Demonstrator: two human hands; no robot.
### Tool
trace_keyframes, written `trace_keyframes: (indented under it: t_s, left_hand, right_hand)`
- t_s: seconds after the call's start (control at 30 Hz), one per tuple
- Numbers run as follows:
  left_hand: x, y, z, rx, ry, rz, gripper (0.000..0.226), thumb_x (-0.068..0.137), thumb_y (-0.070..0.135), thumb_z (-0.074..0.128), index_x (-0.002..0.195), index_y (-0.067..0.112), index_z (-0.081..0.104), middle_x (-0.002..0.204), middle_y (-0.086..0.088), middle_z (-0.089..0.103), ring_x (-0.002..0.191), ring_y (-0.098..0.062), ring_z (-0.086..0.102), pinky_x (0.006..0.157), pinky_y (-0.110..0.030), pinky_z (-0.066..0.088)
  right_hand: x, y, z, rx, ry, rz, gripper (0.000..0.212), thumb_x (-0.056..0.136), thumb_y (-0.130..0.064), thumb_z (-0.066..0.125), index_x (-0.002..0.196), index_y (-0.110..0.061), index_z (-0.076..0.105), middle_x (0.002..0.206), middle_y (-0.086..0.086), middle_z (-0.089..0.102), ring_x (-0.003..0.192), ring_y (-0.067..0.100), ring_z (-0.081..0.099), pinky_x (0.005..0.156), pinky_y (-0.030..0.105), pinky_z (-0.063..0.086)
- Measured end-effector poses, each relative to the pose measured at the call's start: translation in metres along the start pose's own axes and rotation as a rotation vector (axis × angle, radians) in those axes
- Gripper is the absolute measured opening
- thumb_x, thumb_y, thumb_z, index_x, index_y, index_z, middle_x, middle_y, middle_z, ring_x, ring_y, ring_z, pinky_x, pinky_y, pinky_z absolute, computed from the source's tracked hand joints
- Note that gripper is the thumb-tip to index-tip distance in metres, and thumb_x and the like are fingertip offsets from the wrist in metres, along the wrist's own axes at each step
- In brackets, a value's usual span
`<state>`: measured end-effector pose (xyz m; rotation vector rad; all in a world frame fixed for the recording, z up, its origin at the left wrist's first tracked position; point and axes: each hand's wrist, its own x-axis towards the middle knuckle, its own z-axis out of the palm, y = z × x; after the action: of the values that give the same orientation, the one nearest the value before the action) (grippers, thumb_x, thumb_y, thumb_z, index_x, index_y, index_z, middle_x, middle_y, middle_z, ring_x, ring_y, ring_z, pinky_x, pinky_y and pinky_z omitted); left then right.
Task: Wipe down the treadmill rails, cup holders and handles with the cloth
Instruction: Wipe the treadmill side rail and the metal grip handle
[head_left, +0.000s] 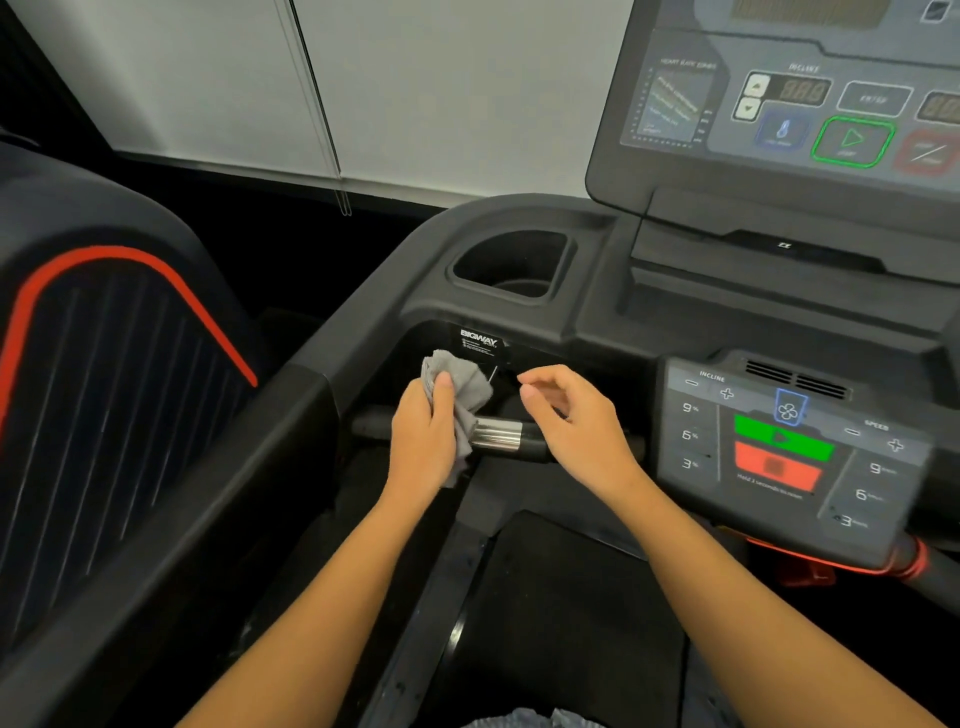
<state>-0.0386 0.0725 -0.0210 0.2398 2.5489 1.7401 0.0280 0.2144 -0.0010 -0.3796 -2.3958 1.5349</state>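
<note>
Two large parts frame our work: the treadmill's left rail and the control panel on the right. We judge the risk is there: our right hand, loosely curled and holding nothing, hangs near the buttons and could press one. Smaller, the cup holder sits above. On the handle, our left hand, apart from the right, grips the bunched cloth against the metal sleeve.

A white blind with a hanging cord is seen behind a neighbouring black machine trimmed in red.
</note>
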Motion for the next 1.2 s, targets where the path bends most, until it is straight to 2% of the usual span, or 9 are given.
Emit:
trace_keyframes:
  t_s: [0.13,0.2,0.37,0.5,0.7,0.83,0.97,1.07,1.2]
  left_hand:
    - [-0.013,0.02,0.0,-0.366,-0.21,-0.152,0.038,0.099,0.037,0.035,0.11,0.009,0.059,0.105,-0.013,0.067,0.098,-0.023,0.064,0.088,-0.035,0.05]
    - [-0.022,0.03,-0.002,-0.496,-0.319,-0.209,0.038,0.1,0.033,0.032,0.116,0.012,0.059,0.107,-0.01,0.069,0.101,-0.022,0.065,0.088,-0.034,0.051]
    - [-0.033,0.036,-0.01,-0.616,-0.44,-0.298,0.037,0.097,0.033,0.038,0.119,0.011,0.058,0.11,-0.009,0.069,0.102,-0.021,0.065,0.083,-0.032,0.054]
    - [-0.034,0.028,-0.02,-0.373,-0.395,-0.209,0.024,0.086,0.029,0.06,0.108,0.022,0.064,0.1,0.001,0.071,0.095,-0.015,0.067,0.082,-0.036,0.055]
    - [-0.02,0.012,-0.029,-0.253,-0.372,-0.129,0.022,0.083,0.023,0.066,0.104,0.022,0.066,0.102,0.004,0.069,0.098,-0.012,0.064,0.082,-0.029,0.052]
    - [-0.005,0.005,-0.02,-0.012,-0.217,0.016,0.026,0.08,0.029,0.069,0.103,0.022,0.059,0.098,0.007,0.065,0.088,-0.007,0.062,0.074,-0.019,0.051]
    - [0.01,-0.005,-0.006,0.111,-0.07,0.09,0.045,0.08,0.026,0.071,0.115,0.02,0.043,0.087,0.008,0.058,0.074,-0.003,0.059,0.059,-0.009,0.045]
    - [0.017,-0.019,0.004,0.228,-0.048,0.136,0.05,0.081,0.026,0.069,0.12,0.015,0.04,0.101,0.002,0.054,0.086,-0.012,0.057,0.073,-0.021,0.046]
    - [0.014,-0.03,0.006,0.506,0.048,0.366,0.031,0.084,0.025,0.065,0.11,0.012,0.054,0.11,-0.003,0.051,0.098,-0.015,0.049,0.084,-0.026,0.038]
  right_hand:
    - [-0.004,-0.014,-0.001,0.256,-0.223,0.164,0.047,0.083,-0.046,0.06,0.125,-0.028,0.048,0.116,-0.012,0.058,0.106,0.0,0.057,0.086,0.018,0.047]
    - [-0.007,-0.015,-0.002,0.354,-0.301,0.22,0.057,0.075,-0.052,0.061,0.126,-0.028,0.048,0.118,-0.01,0.06,0.106,0.003,0.06,0.088,0.024,0.05]
    - [-0.014,-0.01,-0.005,0.383,-0.296,0.222,0.031,0.087,-0.025,0.064,0.116,-0.017,0.06,0.108,-0.003,0.069,0.098,0.007,0.066,0.082,0.023,0.053]
    - [-0.018,-0.006,-0.009,0.299,-0.283,0.187,0.025,0.086,-0.02,0.065,0.111,-0.019,0.06,0.106,0.0,0.067,0.095,0.01,0.066,0.085,0.028,0.054]
    - [-0.013,-0.002,-0.02,0.169,-0.195,0.175,0.027,0.079,-0.02,0.073,0.101,-0.025,0.059,0.091,0.0,0.068,0.079,0.009,0.065,0.072,0.021,0.053]
    - [-0.004,-0.002,-0.017,-0.002,-0.031,0.104,0.029,0.078,-0.023,0.074,0.1,-0.02,0.055,0.08,-0.001,0.067,0.066,0.004,0.061,0.064,0.015,0.05]
    - [0.007,0.004,-0.004,-0.205,0.015,0.013,0.025,0.085,-0.024,0.066,0.101,-0.017,0.047,0.079,-0.006,0.059,0.072,0.001,0.056,0.064,0.012,0.044]
    - [0.013,0.014,0.004,-0.358,-0.016,-0.034,0.015,0.089,-0.022,0.06,0.099,-0.013,0.053,0.088,-0.003,0.057,0.076,0.003,0.052,0.071,0.02,0.046]
    - [0.015,0.026,0.009,-0.538,-0.028,-0.069,0.019,0.092,-0.027,0.054,0.104,-0.015,0.061,0.104,0.0,0.06,0.101,0.016,0.05,0.09,0.03,0.042]
